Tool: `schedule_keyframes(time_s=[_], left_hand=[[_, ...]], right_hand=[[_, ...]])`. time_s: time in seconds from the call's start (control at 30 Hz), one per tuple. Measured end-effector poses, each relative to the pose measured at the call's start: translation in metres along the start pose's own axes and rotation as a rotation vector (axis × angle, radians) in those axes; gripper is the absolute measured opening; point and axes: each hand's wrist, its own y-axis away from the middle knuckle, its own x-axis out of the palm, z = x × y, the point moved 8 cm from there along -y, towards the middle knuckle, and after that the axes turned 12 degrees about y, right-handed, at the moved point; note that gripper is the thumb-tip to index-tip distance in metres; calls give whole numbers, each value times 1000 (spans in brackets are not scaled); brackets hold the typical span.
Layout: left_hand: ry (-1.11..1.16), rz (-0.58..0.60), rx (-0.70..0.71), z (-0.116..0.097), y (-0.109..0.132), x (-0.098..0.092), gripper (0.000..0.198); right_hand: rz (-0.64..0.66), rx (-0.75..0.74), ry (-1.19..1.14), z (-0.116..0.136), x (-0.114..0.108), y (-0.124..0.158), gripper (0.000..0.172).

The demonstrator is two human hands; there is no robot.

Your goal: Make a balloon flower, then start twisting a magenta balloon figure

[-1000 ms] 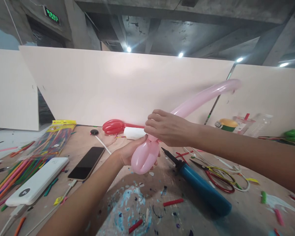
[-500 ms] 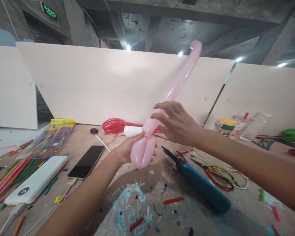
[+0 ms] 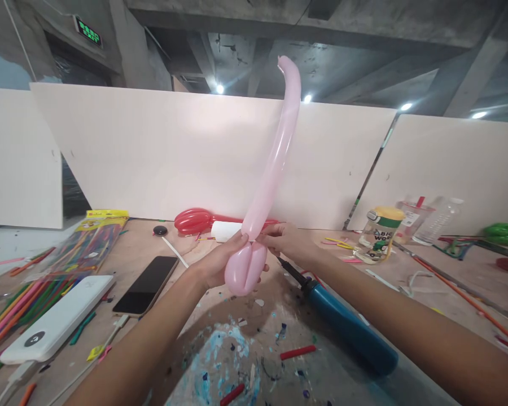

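A long pink balloon [image 3: 275, 160] stands nearly upright in front of me, its curved tip at the top and rounded, folded lobes at the bottom. My left hand [image 3: 224, 259] is closed around it at the pinched joint just above the lobes, thumb in front and fingertips showing behind. At the same joint, from the right side, my right hand [image 3: 285, 239] pinches the balloon with thumb and fingers. Below my right forearm lies a blue hand pump [image 3: 349, 327], its black nozzle pointing toward the balloon.
A red balloon shape [image 3: 195, 221] and a white roll [image 3: 226, 231] lie behind my hands. Left are a phone [image 3: 146, 285], a white power bank [image 3: 57, 318] and a bag of balloons [image 3: 97, 239]. A jar [image 3: 376, 234] and a plastic bottle [image 3: 442, 220] stand right, before a white panel [image 3: 173, 152].
My right hand has come down from the long part of the balloon to the pinched joint beside my left hand. The balloon's upper end has swung left and stands more upright.
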Motion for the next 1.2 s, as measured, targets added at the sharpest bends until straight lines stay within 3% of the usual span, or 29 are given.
schedule_keyframes(time_s=[0.2,0.37,0.63,0.83,0.97,1.1,1.2], left_hand=[[-5,22,38,-3,-1,-3,53],[2,28,55,-2,-1,7,56],[-81,-64,359,-25,-2,2,45],[-159,-73,347,-22,1,5,45],[-187,-96,237,-16,2,2,45],[-204,-36,27,-1,4,2,44],[-266,4,-133,9,7,3,31]], right_hand=[[-75,-40,273,13,-9,10,28],[-189,-204,503,28,-7,17,28],[-317,-105,381,12,-1,23,23],[-416,-186,362,21,7,30,21],[-409,-382,577,25,16,35,18],[-477,-828,1001,47,25,58,17],[-346,-1066,1218,60,32,66,17]])
